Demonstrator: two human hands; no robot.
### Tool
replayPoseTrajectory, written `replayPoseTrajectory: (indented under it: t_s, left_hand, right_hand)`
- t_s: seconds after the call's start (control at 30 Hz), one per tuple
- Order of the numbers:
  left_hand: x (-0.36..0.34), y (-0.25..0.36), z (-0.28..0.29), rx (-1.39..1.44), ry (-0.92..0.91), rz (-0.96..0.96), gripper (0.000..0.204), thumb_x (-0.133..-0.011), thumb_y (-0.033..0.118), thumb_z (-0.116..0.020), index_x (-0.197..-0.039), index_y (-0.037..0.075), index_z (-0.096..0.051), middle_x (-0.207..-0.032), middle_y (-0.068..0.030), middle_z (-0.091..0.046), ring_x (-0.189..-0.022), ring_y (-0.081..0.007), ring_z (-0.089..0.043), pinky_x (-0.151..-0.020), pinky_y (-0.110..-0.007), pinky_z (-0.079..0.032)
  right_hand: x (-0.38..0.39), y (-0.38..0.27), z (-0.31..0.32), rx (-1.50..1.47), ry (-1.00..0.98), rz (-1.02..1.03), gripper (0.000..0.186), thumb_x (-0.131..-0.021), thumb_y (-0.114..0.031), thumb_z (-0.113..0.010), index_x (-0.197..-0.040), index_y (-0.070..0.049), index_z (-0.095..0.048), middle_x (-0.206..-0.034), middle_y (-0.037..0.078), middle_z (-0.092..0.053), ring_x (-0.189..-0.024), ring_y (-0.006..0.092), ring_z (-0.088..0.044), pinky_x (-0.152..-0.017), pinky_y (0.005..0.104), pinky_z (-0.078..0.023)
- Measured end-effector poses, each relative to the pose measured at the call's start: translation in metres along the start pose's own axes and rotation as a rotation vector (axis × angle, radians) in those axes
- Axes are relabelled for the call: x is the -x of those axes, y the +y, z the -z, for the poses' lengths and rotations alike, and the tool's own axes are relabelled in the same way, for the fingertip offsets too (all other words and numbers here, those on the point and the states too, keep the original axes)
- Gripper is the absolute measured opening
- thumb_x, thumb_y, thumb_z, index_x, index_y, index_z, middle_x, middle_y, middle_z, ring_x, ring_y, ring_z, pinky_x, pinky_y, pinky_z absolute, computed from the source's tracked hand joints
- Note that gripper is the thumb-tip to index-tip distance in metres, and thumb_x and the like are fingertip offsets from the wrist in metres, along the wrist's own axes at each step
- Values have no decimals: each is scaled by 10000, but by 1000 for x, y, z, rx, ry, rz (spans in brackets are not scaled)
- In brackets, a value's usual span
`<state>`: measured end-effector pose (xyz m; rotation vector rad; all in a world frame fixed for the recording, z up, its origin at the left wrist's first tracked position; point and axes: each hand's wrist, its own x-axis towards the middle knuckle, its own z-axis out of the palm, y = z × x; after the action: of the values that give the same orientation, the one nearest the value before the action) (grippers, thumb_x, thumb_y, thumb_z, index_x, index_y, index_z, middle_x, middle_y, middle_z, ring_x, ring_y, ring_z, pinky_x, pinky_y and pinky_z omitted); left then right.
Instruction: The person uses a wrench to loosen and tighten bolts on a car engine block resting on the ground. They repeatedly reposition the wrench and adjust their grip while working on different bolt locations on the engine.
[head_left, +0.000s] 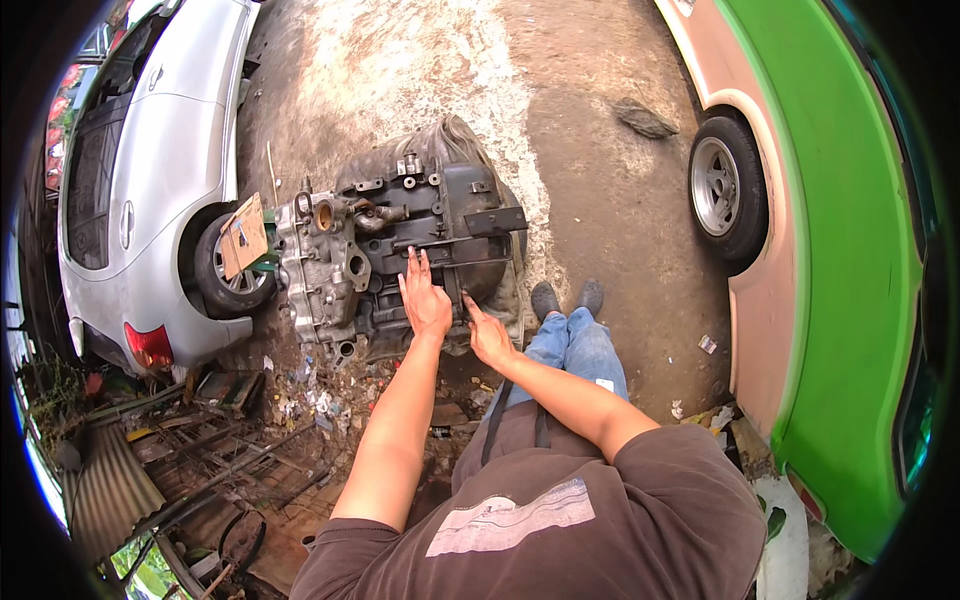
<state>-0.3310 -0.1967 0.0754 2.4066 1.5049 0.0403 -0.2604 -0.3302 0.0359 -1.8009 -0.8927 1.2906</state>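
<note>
In front of me lies a greasy car engine (395,245) on its side, with a silver-grey cylinder head (312,270) at its left end and a dark rounded cover (485,270) at its right. A flat black metal bracket (495,221) sticks out across that cover. My left hand (427,305) rests on the engine's near middle, fingers stretched out and nothing in them. Just right of it, my right hand (488,335) touches the near edge of the dark cover with its stretched index finger. Its other fingers look bent and are partly hidden.
A silver car (150,200) stands close on the left, with a cardboard piece (244,237) by its wheel. To the right is a green and pink vehicle (840,250). Litter (320,405) and scrap metal (215,450) lie near left. A stone-like lump (645,119) lies far right.
</note>
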Motion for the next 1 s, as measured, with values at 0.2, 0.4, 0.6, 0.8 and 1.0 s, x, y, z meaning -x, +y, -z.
replayPoseTrajectory:
  t_s: [0.2, 0.4, 0.6, 0.8, 1.0]
  left_hand:
    - [0, -1, 0, -10, -10, 5, 756, -845, 23, -461, -1566, 118, -255, -1657, -54, -150, -1482, -241, -270, -1232, -470, -144]
    - [0, -4, 2, -17, -24, 8, 773, -842, 21, -467, -1572, 148, -247, -1654, -54, -163, -1497, -243, -236, -1236, -465, -131]
    - [0, -4, 1, -37, -67, 31, 770, -850, 13, -480, -1572, 145, -248, -1655, -56, -159, -1500, -253, -225, -1238, -461, -121]
    - [-1, -8, 1, -55, -30, -13, 757, -858, 14, -482, -1569, 125, -246, -1653, -69, -162, -1500, -266, -220, -1234, -466, -132]
    - [3, -5, 6, -87, -106, 0, 786, -861, 19, -496, -1581, 123, -199, -1659, -74, -132, -1515, -275, -176, -1234, -471, -123]
  right_hand:
    - [-6, 1, -2, -100, -13, -38, 527, -996, -128, -441, -1510, -147, -328, -1202, 311, -604, -1120, 507, -555, -960, 535, -450]
    - [-19, -9, 0, -130, -44, -338, 346, -1033, -279, -417, -1232, -24, -539, -1150, 290, -627, -1175, 443, -551, -967, 480, -423]
    - [-57, -21, 26, 38, -273, -441, 353, -1033, -265, -445, -951, 22, -632, -610, 155, -568, -413, 245, -495, -422, 429, -369]
    - [-61, -25, 38, -173, -351, -570, 340, -1035, -224, -435, -883, 15, -624, -502, 66, -447, -375, 194, -381, -385, 393, -271]
    - [-69, -44, 50, -21, -451, -558, 295, -1003, -194, -444, -939, 11, -648, -522, 46, -420, -382, 145, -346, -365, 358, -233]
